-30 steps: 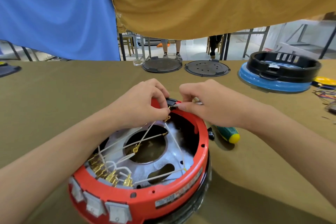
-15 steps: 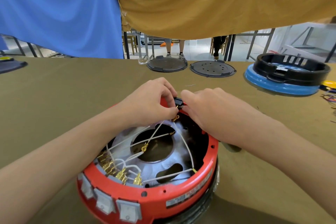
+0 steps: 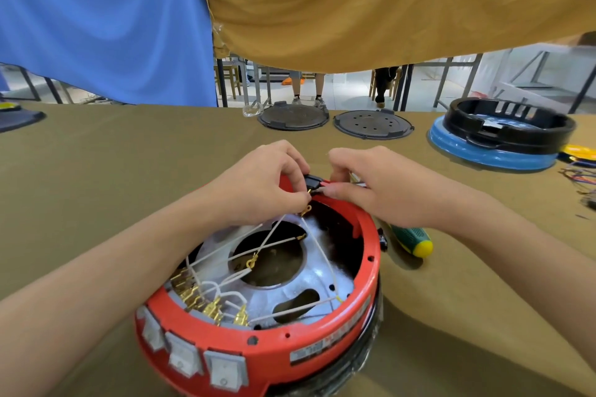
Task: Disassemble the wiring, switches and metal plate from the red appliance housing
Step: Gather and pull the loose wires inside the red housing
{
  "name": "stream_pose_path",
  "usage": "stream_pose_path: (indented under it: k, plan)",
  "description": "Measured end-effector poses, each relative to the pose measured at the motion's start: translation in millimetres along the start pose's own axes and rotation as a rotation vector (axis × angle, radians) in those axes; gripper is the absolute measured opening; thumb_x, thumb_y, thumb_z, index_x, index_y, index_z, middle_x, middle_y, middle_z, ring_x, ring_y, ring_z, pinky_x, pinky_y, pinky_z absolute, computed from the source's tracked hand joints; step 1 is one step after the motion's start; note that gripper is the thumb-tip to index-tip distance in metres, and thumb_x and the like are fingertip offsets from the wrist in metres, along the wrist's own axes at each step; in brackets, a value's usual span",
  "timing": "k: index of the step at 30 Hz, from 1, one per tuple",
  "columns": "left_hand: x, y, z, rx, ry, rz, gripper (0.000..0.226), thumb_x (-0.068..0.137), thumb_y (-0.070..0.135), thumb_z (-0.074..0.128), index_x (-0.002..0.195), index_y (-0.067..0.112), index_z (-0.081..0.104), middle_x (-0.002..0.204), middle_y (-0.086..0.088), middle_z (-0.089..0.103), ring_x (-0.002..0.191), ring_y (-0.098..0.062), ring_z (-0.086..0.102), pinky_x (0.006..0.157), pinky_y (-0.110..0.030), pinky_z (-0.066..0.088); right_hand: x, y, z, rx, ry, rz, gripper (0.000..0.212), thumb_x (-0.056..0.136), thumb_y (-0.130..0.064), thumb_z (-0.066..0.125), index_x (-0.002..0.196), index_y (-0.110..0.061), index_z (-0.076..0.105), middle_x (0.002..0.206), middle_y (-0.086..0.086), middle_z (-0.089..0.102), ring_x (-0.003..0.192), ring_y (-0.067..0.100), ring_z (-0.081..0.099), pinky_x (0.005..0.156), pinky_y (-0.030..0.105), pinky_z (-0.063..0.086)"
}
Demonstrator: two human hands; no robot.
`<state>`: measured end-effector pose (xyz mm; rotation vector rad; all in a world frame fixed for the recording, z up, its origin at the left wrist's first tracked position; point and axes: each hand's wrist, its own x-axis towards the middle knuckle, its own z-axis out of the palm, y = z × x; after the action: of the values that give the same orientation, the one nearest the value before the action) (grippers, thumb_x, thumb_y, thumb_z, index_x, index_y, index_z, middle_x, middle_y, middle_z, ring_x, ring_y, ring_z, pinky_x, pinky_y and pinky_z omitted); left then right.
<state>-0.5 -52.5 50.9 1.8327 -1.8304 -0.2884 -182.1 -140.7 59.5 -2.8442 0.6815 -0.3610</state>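
The round red appliance housing [image 3: 325,340] lies open side up on the table in front of me. Inside it sits a silver metal plate [image 3: 301,287] with a large round hole, crossed by white wires [image 3: 317,250] ending in brass terminals [image 3: 206,303]. Three grey rocker switches [image 3: 185,356] line its near wall. At the far rim a small black connector [image 3: 312,181] sits on the edge. My left hand [image 3: 264,187] pinches a wire terminal beside this connector. My right hand [image 3: 374,187] pinches the connector from the other side.
A green and yellow screwdriver [image 3: 414,240] lies right of the housing, under my right wrist. Two dark round lids [image 3: 372,124] sit at the table's far edge, a blue and black housing [image 3: 498,138] at far right. Loose coloured wires [image 3: 577,174] lie at the right edge.
Both hands stay at the black connector on the far rim. My right hand has drawn back slightly to the right, so the screwdriver shows again beside the housing.
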Motion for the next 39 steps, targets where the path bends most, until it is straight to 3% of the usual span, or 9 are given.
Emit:
stream_pose_path:
  k: [4,7,11,14,20,23,28,35,39]
  plan:
    - [0.3,0.8,-1.6,0.025,-0.004,-0.013,0.015,0.084,0.022,0.073,0.069,0.023,0.072,0.112,0.020,0.056,0.087,0.010,0.055,0.067,-0.003,0.040,0.5,3.8,-2.0,0.042,-0.002,-0.009,0.023,0.098,-0.042,0.054,0.086,-0.023,0.050,0.079,-0.005,0.063,0.070,0.012,0.058,0.065,0.035,0.050]
    - [-0.5,1.8,-1.5,-0.007,-0.005,-0.019,0.015,0.084,0.021,0.073,0.069,0.021,0.072,0.111,0.020,0.055,0.073,0.012,0.056,0.056,-0.007,0.042,-0.8,-0.9,-2.7,0.033,-0.018,0.008,0.023,0.100,-0.041,0.051,0.085,-0.025,0.046,0.079,-0.003,0.062,0.069,0.016,0.057,0.064,0.036,0.050]
    - [-0.6,2.8,-1.9,0.037,0.003,-0.011,0.018,0.083,0.023,0.074,0.066,0.025,0.069,0.107,0.021,0.054,0.087,0.009,0.053,0.067,-0.002,0.038,-1.7,-19.0,11.3,-0.333,-0.036,0.011,0.036,0.104,-0.020,0.044,0.078,-0.026,0.019,0.073,-0.004,0.044,0.056,0.015,0.037,0.049,0.034,0.038]
    - [0.1,2.6,-1.8,0.033,0.006,0.001,0.020,0.082,0.020,0.075,0.065,0.024,0.067,0.103,0.020,0.054,0.082,0.009,0.053,0.065,-0.005,0.039,-2.1,-24.9,16.6,-0.460,0.020,0.003,0.031,0.100,-0.011,0.044,0.085,-0.022,0.019,0.069,-0.005,0.035,0.051,0.014,0.028,0.043,0.029,0.024]
    - [0.1,1.4,-2.4,0.023,0.007,0.000,0.017,0.082,0.019,0.074,0.066,0.022,0.070,0.108,0.020,0.057,0.090,0.007,0.054,0.070,-0.003,0.037,-1.3,-9.3,2.3,-0.121,-0.025,0.015,0.028,0.103,-0.040,0.045,0.081,-0.026,0.035,0.077,-0.008,0.051,0.067,0.014,0.048,0.062,0.038,0.043]
    - [-0.2,1.6,-3.3,0.019,-0.005,-0.006,0.018,0.082,0.018,0.073,0.065,0.024,0.069,0.110,0.021,0.057,0.089,0.012,0.053,0.069,-0.001,0.034,0.0,-1.0,-1.8,-0.026,-0.024,-0.014,0.024,0.100,-0.041,0.051,0.088,-0.021,0.049,0.080,-0.005,0.061,0.073,0.015,0.056,0.068,0.037,0.049]
    - [-1.3,2.0,-3.0,-0.005,-0.008,-0.026,0.018,0.082,0.017,0.073,0.066,0.022,0.070,0.110,0.020,0.057,0.081,0.015,0.053,0.063,-0.002,0.036,0.9,0.7,-6.1,0.006,-0.031,-0.009,0.022,0.100,-0.040,0.053,0.089,-0.021,0.052,0.082,-0.007,0.063,0.073,0.011,0.057,0.067,0.031,0.049]
    - [-0.7,4.2,-0.7,0.014,0.025,-0.020,0.019,0.081,0.020,0.076,0.064,0.021,0.068,0.105,0.020,0.055,0.091,0.005,0.054,0.075,-0.011,0.040,-1.3,-26.0,13.6,-0.470,0.002,0.004,0.035,0.101,-0.017,0.048,0.083,-0.024,0.019,0.070,-0.008,0.031,0.052,0.012,0.027,0.044,0.028,0.021]
    - [-0.5,3.6,-1.4,-0.024,0.015,-0.026,0.020,0.079,0.016,0.076,0.062,0.020,0.068,0.106,0.019,0.056,0.082,0.005,0.057,0.064,-0.010,0.044,-1.7,-21.9,9.2,-0.433,-0.011,-0.010,0.028,0.105,-0.028,0.043,0.085,-0.024,0.023,0.070,-0.008,0.032,0.052,0.011,0.029,0.047,0.031,0.027]
